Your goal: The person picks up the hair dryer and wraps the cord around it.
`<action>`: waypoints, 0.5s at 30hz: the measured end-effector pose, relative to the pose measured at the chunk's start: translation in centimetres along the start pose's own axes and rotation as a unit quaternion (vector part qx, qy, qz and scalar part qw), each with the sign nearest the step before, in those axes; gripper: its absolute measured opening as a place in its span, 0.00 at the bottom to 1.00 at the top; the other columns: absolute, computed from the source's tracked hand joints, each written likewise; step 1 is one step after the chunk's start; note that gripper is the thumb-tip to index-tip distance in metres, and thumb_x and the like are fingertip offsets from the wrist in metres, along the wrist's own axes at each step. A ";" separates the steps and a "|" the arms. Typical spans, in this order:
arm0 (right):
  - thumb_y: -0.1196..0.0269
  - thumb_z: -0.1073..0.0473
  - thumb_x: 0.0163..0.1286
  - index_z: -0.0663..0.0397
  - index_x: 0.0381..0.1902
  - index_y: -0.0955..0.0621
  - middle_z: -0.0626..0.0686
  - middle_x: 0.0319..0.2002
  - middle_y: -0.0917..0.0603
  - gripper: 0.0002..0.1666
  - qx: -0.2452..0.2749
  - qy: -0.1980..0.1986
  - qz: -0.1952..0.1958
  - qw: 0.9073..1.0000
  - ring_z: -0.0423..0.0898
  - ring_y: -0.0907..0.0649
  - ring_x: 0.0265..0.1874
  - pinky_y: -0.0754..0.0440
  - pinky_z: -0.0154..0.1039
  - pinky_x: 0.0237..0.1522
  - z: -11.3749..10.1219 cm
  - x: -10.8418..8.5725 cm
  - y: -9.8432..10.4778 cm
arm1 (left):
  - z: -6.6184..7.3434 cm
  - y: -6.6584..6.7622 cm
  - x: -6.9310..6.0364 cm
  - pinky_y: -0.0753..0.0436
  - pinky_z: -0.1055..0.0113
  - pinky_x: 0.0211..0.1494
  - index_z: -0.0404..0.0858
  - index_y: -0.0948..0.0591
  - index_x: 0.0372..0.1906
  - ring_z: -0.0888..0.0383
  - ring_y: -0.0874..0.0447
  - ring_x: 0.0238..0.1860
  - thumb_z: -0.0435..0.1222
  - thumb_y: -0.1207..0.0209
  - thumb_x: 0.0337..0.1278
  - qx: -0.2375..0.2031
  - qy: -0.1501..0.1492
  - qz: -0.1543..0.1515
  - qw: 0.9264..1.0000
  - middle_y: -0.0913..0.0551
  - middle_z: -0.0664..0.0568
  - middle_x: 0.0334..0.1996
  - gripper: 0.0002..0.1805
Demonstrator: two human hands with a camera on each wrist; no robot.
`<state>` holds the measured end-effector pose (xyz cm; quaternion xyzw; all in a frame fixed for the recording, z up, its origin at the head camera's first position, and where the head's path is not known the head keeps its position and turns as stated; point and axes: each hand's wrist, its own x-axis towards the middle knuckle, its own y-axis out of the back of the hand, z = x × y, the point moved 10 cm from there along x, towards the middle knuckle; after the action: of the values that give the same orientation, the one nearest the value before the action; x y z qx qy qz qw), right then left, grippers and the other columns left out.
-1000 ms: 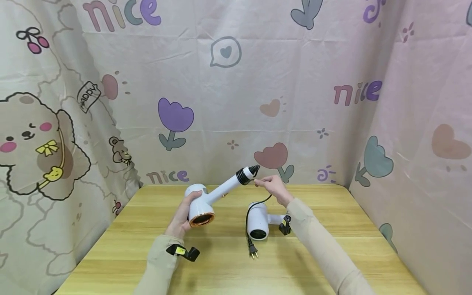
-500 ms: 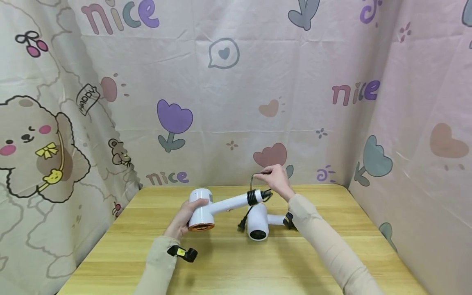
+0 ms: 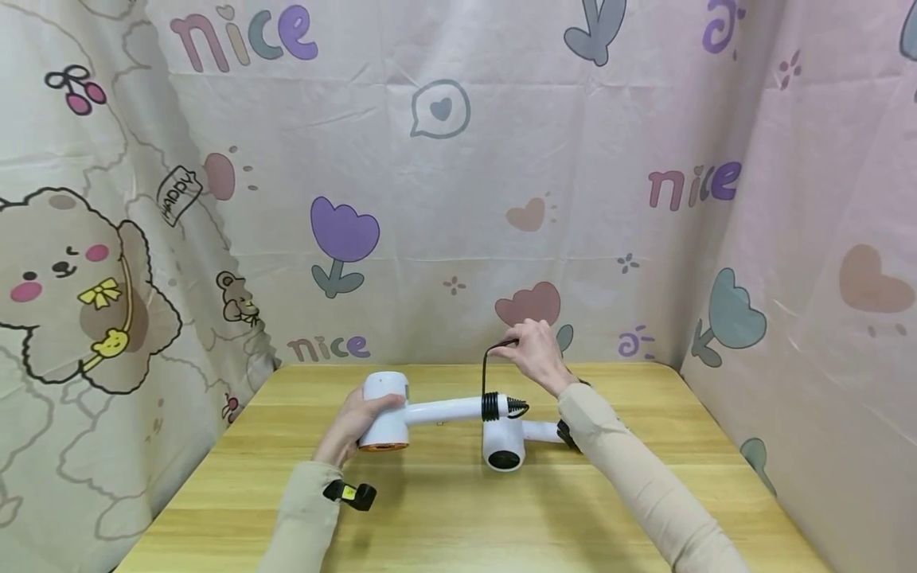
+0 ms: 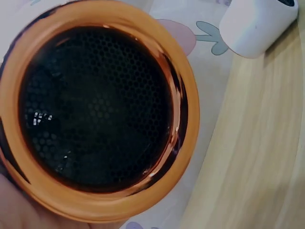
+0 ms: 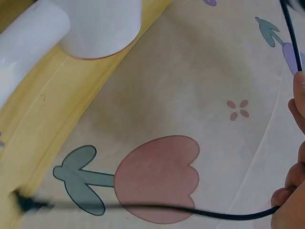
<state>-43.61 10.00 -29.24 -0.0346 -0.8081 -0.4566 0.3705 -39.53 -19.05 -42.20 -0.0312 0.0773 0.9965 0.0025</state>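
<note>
My left hand grips the barrel of a white hair dryer with a copper-coloured rim, held above the table. Its mesh-covered end fills much of the left wrist view. The handle points right, nearly level, with black cord wound round it near the tip. Up and right of that coil, my right hand pinches the cord, which rises from the coil to the fingers. In the right wrist view, a loose length of cord runs from the hand to a blurred plug.
A second white hair dryer lies on the wooden table, partly behind the held handle. My right sleeve passes close to its handle. A patterned cloth hangs behind the table and at both sides.
The held dryer's handle has swung down from a steep tilt to nearly level. My right hand has risen slightly, and cord now stands up from the coil. The plug has left the table's middle.
</note>
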 end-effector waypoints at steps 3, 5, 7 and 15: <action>0.24 0.44 0.49 0.48 0.31 0.10 0.44 0.25 0.14 0.17 -0.018 0.011 0.000 1.000 0.42 0.26 0.26 0.39 0.36 0.34 -0.3 0.0 0.2 | 0.7 0.3 0.0 0.13 0.59 0.34 0.35 0.32 0.62 0.52 0.17 0.33 0.46 0.31 0.48 0.043 -0.022 0.023 0.999 0.20 0.40 0.44 0.38; 0.24 0.44 0.48 0.48 0.30 0.10 0.44 0.25 0.14 0.16 -0.024 0.016 0.006 1.000 0.43 0.25 0.26 0.39 0.36 0.33 -0.4 -0.2 0.4 | 1.1 0.3 0.0 0.14 0.59 0.33 0.35 0.32 0.62 0.52 0.18 0.34 0.46 0.30 0.46 0.065 -0.035 0.032 0.997 0.21 0.39 0.45 0.39; 0.23 0.44 0.48 0.48 0.29 0.10 0.43 0.25 0.14 0.16 -0.028 0.019 0.013 0.999 0.42 0.25 0.26 0.38 0.36 0.32 -0.5 -0.3 0.6 | 1.4 0.3 0.1 0.14 0.59 0.33 0.35 0.31 0.62 0.51 0.18 0.35 0.46 0.29 0.45 0.077 -0.043 0.035 0.995 0.22 0.38 0.46 0.39; 0.22 0.46 0.47 0.46 0.28 0.10 0.43 0.25 0.13 0.14 -0.047 0.012 0.013 0.999 0.42 0.23 0.25 0.28 0.39 0.34 -0.8 -0.8 0.5 | 1.8 0.3 0.5 0.12 0.57 0.31 0.32 0.34 0.62 0.49 0.17 0.36 0.40 0.28 0.44 0.075 -0.056 0.054 0.994 0.24 0.35 0.48 0.40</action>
<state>-42.35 9.89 -29.16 -0.0568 -0.7810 -0.4893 0.3839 -40.10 -19.09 -40.41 0.0288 0.1534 0.9867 -0.0443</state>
